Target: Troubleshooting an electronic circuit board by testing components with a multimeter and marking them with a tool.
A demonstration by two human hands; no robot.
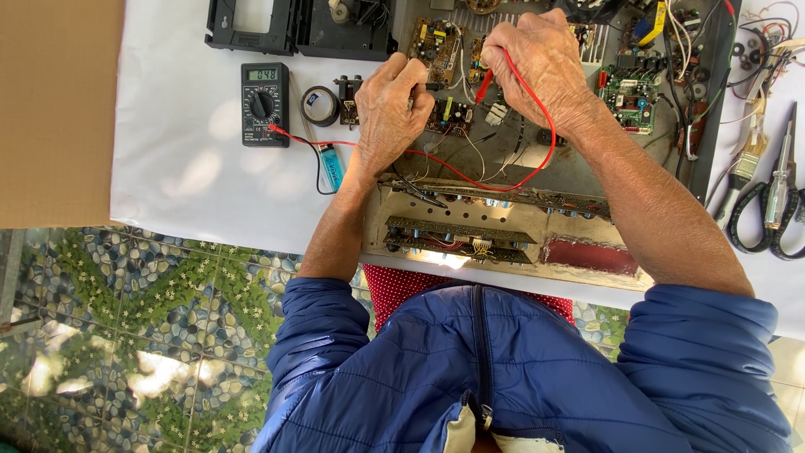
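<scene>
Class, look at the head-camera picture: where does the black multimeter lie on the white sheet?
The multimeter lies upper left in the head view, left of the tape roll and the left hand.

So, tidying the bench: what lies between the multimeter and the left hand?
In the head view, a roll of black tape lies between the multimeter and left hand.

A black handheld multimeter (265, 104) is seen lying on the white-covered worktop (184, 168), left of the hands, its small rectangular grey-green screen (262, 75) lit with dark digits at the top, above a round dial.
</scene>
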